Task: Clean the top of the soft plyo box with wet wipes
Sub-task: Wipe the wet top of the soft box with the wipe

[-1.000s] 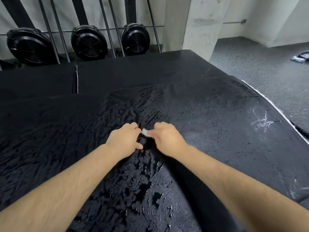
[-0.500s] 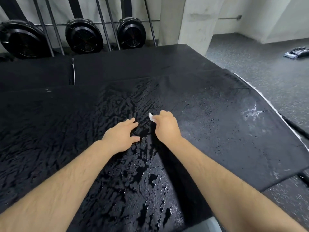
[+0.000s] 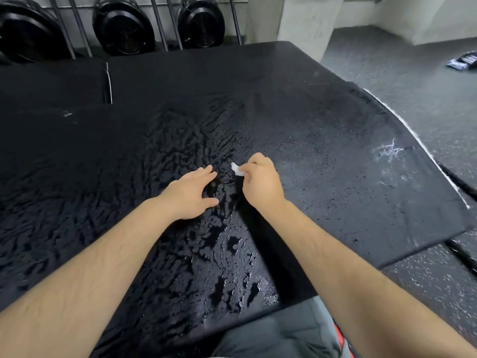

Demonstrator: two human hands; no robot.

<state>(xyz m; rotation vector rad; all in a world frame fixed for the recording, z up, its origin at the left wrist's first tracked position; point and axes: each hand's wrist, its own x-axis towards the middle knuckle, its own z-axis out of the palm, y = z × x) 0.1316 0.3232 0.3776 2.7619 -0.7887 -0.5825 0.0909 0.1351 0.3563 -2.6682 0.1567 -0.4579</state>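
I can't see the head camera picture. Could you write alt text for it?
Seen from above, a person's right hand pinches a small white wet wipe over the wet, glistening black top of a soft plyo box, while the left hand rests flat beside it. White smudges mark the box's right side; three round black fans stand behind it.

Dim even light, wet sheen on box top; edges bowed
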